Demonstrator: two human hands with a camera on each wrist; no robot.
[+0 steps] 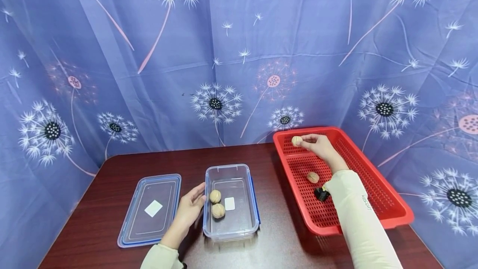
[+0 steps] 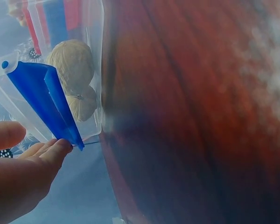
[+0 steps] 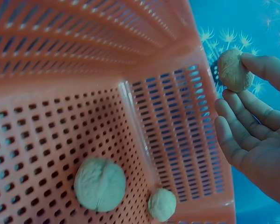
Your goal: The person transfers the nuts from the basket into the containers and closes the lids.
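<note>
Hanging behind everything, a blue curtain (image 1: 239, 32) meets the far edge of the brown desk (image 1: 270, 202). A red basket (image 1: 367, 177) slants along the desk's right edge, reaching back to the curtain. Near the middle sits the box (image 1: 242, 221), clear and open-topped, a broad strip of wood separating it from the basket. On its left, across a narrower strip, the lid (image 1: 138, 227) lies flat. Within that narrower gap the left hand (image 1: 190, 209), fingers extended and thumb apart, touches the blue flap (image 2: 44, 95) on the box's left side. The right hand (image 1: 319, 146) pinches a walnut (image 1: 296, 140) between thumb and finger near the basket's far rim, its other fingers relaxed. Two walnuts (image 1: 218, 211) touch each other beside the box's left wall, open floor to their right. In the right wrist view, two more (image 3: 100, 184) rest apart on the basket's floor.
</note>
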